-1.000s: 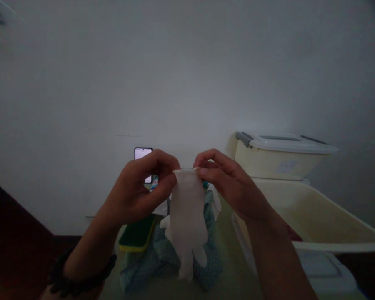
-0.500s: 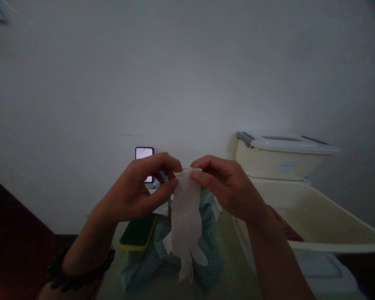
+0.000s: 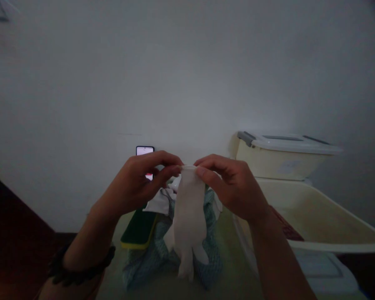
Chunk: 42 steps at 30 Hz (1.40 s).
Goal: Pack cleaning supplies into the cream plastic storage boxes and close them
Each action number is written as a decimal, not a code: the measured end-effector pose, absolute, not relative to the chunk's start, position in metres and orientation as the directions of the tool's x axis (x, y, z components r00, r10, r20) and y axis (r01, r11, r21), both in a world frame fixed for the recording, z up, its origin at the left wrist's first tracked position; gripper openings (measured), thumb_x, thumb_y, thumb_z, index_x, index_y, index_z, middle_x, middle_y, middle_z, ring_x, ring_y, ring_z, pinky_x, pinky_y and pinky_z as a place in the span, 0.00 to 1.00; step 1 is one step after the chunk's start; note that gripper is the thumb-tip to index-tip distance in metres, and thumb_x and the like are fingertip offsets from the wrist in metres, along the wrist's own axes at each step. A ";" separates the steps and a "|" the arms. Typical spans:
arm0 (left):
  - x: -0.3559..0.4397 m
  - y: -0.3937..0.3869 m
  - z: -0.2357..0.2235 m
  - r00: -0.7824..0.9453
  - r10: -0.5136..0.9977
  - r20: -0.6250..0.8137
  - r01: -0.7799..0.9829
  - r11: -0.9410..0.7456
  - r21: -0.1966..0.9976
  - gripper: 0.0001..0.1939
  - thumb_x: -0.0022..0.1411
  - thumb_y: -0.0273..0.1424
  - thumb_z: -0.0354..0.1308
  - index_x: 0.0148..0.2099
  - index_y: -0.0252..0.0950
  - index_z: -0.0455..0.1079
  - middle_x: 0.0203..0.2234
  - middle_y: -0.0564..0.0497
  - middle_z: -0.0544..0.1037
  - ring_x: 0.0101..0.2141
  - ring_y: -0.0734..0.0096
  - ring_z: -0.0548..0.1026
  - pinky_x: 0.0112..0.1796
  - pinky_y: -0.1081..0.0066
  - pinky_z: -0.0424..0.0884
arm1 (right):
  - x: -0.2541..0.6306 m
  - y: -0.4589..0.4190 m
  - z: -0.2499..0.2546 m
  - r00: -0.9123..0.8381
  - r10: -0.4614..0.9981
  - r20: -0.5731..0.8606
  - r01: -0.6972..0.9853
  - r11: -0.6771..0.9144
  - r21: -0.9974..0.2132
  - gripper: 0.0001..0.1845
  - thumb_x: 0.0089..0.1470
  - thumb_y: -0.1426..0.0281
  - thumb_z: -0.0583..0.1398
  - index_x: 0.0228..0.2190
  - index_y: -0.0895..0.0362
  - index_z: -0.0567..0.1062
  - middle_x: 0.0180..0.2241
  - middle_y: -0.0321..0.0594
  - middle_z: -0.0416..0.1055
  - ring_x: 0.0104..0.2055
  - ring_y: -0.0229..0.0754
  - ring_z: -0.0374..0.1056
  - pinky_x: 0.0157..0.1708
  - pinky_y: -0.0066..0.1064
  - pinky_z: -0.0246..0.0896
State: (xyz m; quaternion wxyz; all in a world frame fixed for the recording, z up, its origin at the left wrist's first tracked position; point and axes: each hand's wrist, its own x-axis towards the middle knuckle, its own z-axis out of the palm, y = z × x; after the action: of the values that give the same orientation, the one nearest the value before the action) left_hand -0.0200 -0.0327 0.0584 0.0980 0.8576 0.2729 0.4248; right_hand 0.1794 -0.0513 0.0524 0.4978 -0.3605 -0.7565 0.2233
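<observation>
A white disposable glove [image 3: 190, 208] hangs cuff up, its fingers pointing down. My left hand [image 3: 140, 177] pinches the left edge of the cuff between thumb and fingertips. At the right edge of the same cuff, my right hand [image 3: 229, 183] is closed with its thumb in front. Behind the glove lies a blue-green knitted cloth [image 3: 162, 250]. A green and yellow sponge [image 3: 139, 229] rests at the cloth's left side, below my left hand. White fabric with a dark patterned band [image 3: 159, 203] shows behind the left fingers.
A phone [image 3: 144, 150] leans against the wall, partly covered by my left hand. To the right stands a cream basin [image 3: 331, 208] with a dark red item [image 3: 287, 225] at its left side. Behind it is a lidded storage box [image 3: 278, 160]. The greenish tabletop [image 3: 231, 258] runs underneath.
My left fingers have moved from apart at the cuff to a firm pinch on its left edge. The glove's cuff is now drawn straighter, and the glove sits slightly higher.
</observation>
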 end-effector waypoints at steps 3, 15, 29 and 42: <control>-0.017 -0.032 0.057 0.459 0.560 0.689 0.402 -0.823 0.401 0.04 0.62 0.27 0.52 0.39 0.34 0.67 0.31 0.52 0.74 0.25 0.80 0.72 0.24 0.81 0.69 | 0.175 -0.051 0.051 -0.173 0.777 0.606 0.292 0.628 -0.721 0.07 0.53 0.67 0.59 0.29 0.58 0.73 0.26 0.35 0.72 0.29 0.35 0.67 0.29 0.27 0.61; -0.010 -0.042 0.056 0.424 0.581 0.695 0.275 -0.813 0.513 0.05 0.63 0.27 0.52 0.42 0.36 0.62 0.34 0.51 0.69 0.34 0.74 0.71 0.30 0.77 0.71 | 0.165 -0.050 0.047 -0.209 0.785 0.583 0.121 0.612 -0.781 0.08 0.51 0.67 0.61 0.32 0.55 0.68 0.29 0.34 0.68 0.31 0.35 0.64 0.30 0.28 0.60; 0.011 -0.016 0.025 0.575 0.727 0.374 -0.073 -0.410 0.909 0.18 0.54 0.27 0.62 0.47 0.34 0.65 0.38 0.49 0.78 0.37 0.70 0.77 0.38 0.71 0.74 | 0.162 -0.031 0.034 -0.081 0.836 0.543 0.021 0.546 -0.837 0.13 0.45 0.68 0.65 0.34 0.55 0.69 0.30 0.34 0.70 0.31 0.35 0.66 0.31 0.28 0.63; 0.014 -0.020 0.004 0.571 0.816 0.085 -0.166 0.013 0.986 0.13 0.52 0.34 0.64 0.38 0.32 0.70 0.22 0.50 0.78 0.22 0.72 0.76 0.25 0.74 0.73 | 0.164 -0.022 0.031 -0.058 0.884 0.464 -0.151 0.452 -0.879 0.11 0.46 0.66 0.63 0.33 0.55 0.69 0.29 0.33 0.69 0.26 0.32 0.64 0.23 0.24 0.61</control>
State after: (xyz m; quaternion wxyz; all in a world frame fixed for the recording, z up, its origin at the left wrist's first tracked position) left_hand 0.0144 -0.0203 0.0041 0.6569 0.5950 0.2735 0.3737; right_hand 0.1639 -0.0221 0.0307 0.6126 -0.3094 -0.5922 0.4222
